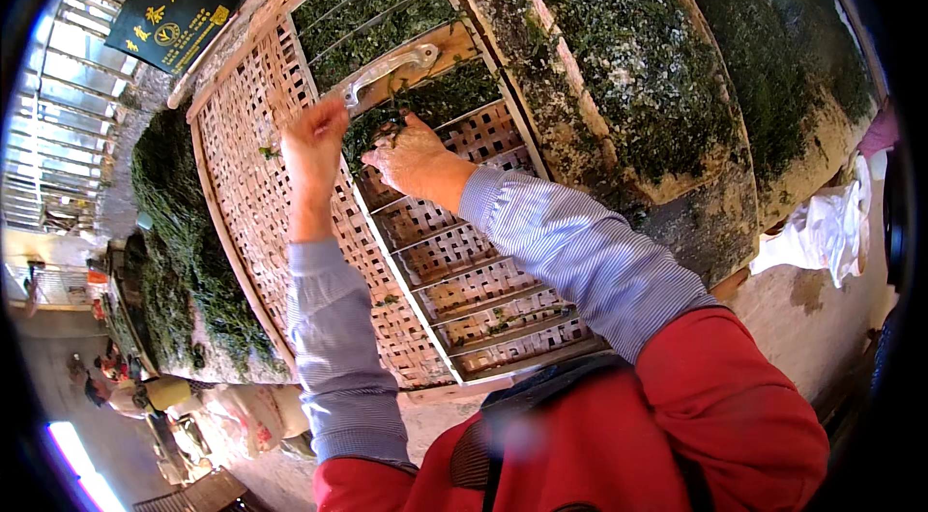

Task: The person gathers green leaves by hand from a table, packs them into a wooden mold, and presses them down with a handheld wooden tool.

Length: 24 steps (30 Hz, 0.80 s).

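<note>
A slatted rectangular frame (394, 243) lies on a large woven bamboo tray (253, 94). Chopped green leaves (372, 14) fill its far compartments, while the nearer ones show mostly bare weave. My right hand (420, 159) reaches into a middle compartment, thumb and fingers closed around a dark green clump of leaves. Just left of the frame, my left hand (314, 145) is raised over the tray with its fingers drawn together; what they hold, if anything, is hidden. Beyond both hands, a wooden board with a silver metal handle (391, 65) lies across the frame.
To the right, a shallow tray (580, 91) holds more chopped leaves, with a larger leaf heap (773, 48) behind it. Another green heap (193, 222) lies left of the woven tray. A dark green sign board (174, 9) stands far left. A white plastic bag (822, 232) hangs at the right.
</note>
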{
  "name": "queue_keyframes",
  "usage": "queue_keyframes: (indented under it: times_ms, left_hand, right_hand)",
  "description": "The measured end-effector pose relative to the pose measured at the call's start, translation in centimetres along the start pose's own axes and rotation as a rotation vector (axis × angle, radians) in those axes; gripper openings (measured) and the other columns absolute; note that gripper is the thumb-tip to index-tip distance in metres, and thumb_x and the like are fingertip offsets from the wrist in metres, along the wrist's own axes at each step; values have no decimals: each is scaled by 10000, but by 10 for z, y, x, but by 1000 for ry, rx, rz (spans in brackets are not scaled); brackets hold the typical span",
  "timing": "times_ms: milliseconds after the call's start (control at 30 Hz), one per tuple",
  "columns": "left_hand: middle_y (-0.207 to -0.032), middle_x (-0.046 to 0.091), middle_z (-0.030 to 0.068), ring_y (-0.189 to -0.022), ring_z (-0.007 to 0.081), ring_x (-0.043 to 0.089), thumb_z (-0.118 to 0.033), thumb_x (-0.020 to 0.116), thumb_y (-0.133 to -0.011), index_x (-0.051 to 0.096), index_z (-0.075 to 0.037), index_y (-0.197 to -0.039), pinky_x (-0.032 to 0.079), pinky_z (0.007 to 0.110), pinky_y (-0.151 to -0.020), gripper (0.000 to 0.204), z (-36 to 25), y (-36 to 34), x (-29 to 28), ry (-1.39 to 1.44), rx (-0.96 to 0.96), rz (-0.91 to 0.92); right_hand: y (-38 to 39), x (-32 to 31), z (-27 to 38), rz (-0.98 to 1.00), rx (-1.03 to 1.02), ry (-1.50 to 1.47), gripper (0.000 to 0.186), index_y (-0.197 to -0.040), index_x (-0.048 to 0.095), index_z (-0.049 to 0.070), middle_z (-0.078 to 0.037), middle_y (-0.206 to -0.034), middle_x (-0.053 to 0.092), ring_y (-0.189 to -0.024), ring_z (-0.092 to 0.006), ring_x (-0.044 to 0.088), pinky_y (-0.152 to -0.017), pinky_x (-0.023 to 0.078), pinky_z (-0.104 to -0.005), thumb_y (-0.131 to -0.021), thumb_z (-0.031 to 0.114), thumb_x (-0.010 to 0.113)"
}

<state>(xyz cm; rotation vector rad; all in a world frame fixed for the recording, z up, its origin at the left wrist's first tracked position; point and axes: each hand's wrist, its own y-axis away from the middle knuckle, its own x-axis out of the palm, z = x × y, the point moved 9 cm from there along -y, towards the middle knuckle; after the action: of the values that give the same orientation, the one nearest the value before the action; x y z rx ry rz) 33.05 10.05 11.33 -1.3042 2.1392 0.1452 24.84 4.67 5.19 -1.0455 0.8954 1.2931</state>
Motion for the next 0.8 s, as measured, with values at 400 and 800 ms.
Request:
queue_keyframes:
  times_ms: [400, 800]
  left_hand:
    - [-1311, 434, 149, -1274, 300, 284, -133, 713, -747, 713, -130, -902, 254, 391, -1040, 156, 91, 35, 1, -231, 24, -325]
    - [-1231, 515, 187, -1187, 312, 455, -160, 471, -787, 555, 1, -1142, 285, 426, -1051, 398, 7, 72, 60, -728, 540, -85]
  right_hand:
    - [40, -33, -30, -296, -4, 202, 210, -1001, 609, 61, -108, -992, 597, -979, -247, 541, -896, 399, -442, -881, 185, 489]
    - [36, -37, -24, -24, -83, 285, 268, -951, 636, 31, -140, -1038, 588, -1142, -270, 438, -965, 379, -499, -843, 253, 532]
